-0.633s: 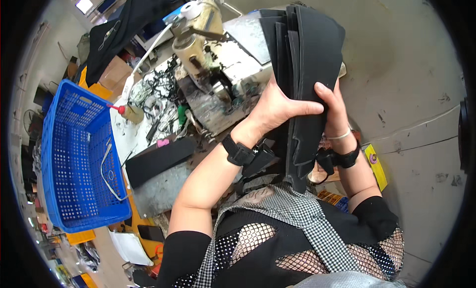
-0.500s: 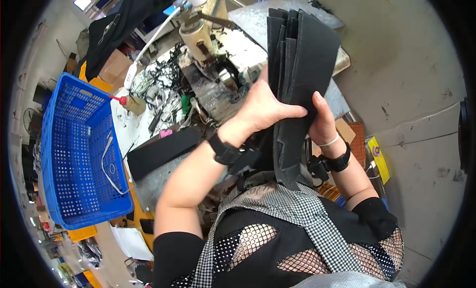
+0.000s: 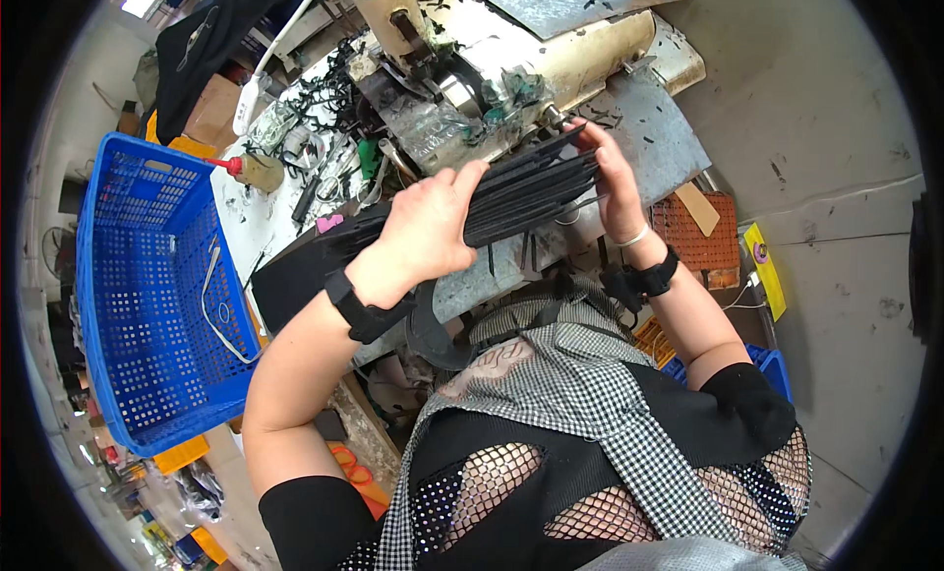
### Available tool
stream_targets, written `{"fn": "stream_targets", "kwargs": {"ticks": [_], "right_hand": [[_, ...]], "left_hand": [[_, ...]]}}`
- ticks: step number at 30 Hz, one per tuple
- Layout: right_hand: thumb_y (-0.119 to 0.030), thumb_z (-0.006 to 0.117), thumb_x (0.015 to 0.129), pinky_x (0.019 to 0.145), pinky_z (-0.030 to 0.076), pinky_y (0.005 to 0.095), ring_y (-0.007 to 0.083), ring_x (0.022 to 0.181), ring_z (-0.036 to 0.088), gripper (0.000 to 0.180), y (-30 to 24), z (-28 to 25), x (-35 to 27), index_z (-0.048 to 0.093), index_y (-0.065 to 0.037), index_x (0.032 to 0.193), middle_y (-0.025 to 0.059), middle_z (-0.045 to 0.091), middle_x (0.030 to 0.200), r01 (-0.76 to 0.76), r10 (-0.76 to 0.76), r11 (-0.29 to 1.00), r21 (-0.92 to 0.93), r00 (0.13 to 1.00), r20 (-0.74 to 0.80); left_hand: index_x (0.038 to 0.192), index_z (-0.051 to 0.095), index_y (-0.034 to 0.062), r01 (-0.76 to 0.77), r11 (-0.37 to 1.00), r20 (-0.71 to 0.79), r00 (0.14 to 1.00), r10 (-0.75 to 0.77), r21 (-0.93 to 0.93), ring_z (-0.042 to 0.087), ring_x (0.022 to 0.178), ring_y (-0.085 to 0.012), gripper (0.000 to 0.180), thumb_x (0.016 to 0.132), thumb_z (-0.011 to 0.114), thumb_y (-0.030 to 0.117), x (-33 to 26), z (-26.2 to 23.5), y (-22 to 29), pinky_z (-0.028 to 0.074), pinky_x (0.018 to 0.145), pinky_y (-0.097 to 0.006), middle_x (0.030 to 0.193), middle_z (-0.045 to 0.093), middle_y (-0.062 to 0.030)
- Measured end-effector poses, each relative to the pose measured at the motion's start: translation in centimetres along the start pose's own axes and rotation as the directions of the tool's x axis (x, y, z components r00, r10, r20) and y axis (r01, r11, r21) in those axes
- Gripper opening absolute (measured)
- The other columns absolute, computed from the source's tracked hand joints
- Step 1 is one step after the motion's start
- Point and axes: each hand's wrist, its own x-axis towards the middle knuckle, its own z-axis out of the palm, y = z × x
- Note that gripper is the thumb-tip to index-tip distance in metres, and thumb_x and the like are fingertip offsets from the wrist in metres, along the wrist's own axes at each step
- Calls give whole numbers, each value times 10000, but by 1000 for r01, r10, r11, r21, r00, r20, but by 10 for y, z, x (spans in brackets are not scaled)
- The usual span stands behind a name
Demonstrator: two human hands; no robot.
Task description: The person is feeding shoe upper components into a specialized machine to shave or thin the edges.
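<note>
A stack of flat black strips lies on its side, edges up, held between my two hands above the metal work surface. My left hand grips its left part, thumb on the near side and fingers over the top. At its right end my right hand is curled with the fingers against the strip ends. Left of the stack lies a wide black piece, partly hidden by my left forearm. Just beyond the stack stands a cream machine with a shiny metal roller.
On the left stands a blue plastic basket holding a white cord. Between it and the machine are a bottle with a red cap and a heap of black scraps. A rusty red perforated board is at the right.
The stack has swung from upright and raised to lying sideways, lower down. My left hand moved left along it, my right hand went to its right end. The machine now shows more fully.
</note>
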Motion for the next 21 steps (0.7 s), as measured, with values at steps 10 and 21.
{"fn": "stream_targets", "kwargs": {"ticks": [10,21], "right_hand": [[-419,460,926,1089,253,332,226,1293,409,608,22,5,-25,407,-31,1391,151,491,1354,-136,141,989,-58,987,79],[-342,611,879,1132,190,351,245,1397,262,757,6,20,-31,252,-29,1466,160,324,1484,-106,132,986,-126,966,224]], "left_hand": [[1392,286,78,-4,1000,-54,999,4,8,515,1061,-346,1009,540,819,169,-11,73,-5,425,923,-430,1121,509,-161],[1370,357,51,-28,1000,-267,963,28,5,418,1198,-348,1044,495,868,301,-14,84,-7,263,1070,-492,1254,442,-169]]}}
